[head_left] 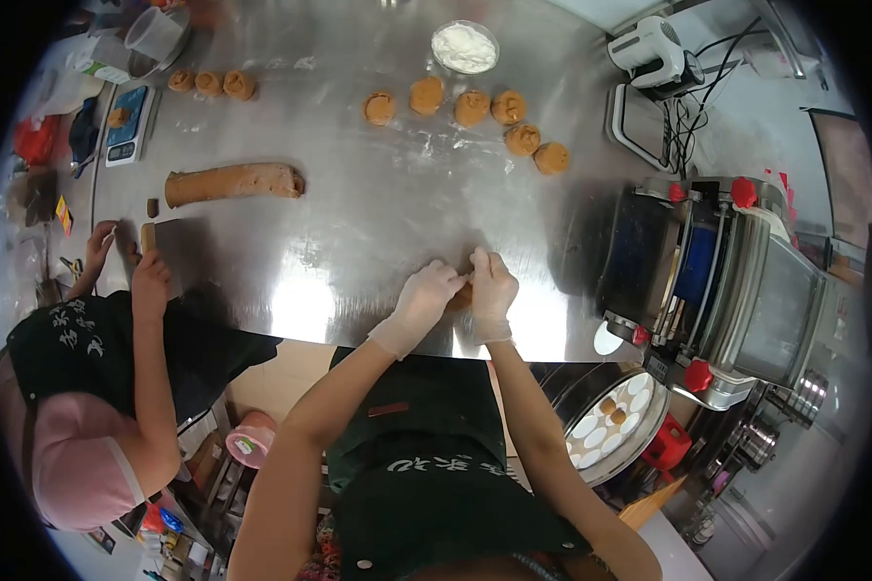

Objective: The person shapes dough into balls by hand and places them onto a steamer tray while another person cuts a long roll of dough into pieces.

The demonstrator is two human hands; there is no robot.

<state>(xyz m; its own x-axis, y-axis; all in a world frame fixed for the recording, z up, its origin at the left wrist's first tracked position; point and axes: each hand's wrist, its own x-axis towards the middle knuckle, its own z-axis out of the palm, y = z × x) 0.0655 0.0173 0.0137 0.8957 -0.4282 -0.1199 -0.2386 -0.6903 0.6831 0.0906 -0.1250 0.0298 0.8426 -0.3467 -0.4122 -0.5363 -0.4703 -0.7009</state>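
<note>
Both of my hands wear clear gloves and meet over the metal table's front part. My left hand [424, 298] has its fingers closed against a brown dough piece [461, 297], which shows only partly between the hands. On the other side of that piece, my right hand [492, 288] has its fingers bent together around its edge. Several round brown dough pieces [472, 108] sit farther back, near a bowl of white powder [465, 47].
At left a co-worker's hand [151, 282] holds a scraper beside a long dough roll [233, 184]. A scale [129, 126] and more dough pieces [208, 83] lie behind. On the right stand a roller machine [746, 290] and a round tray [606, 455] with white discs.
</note>
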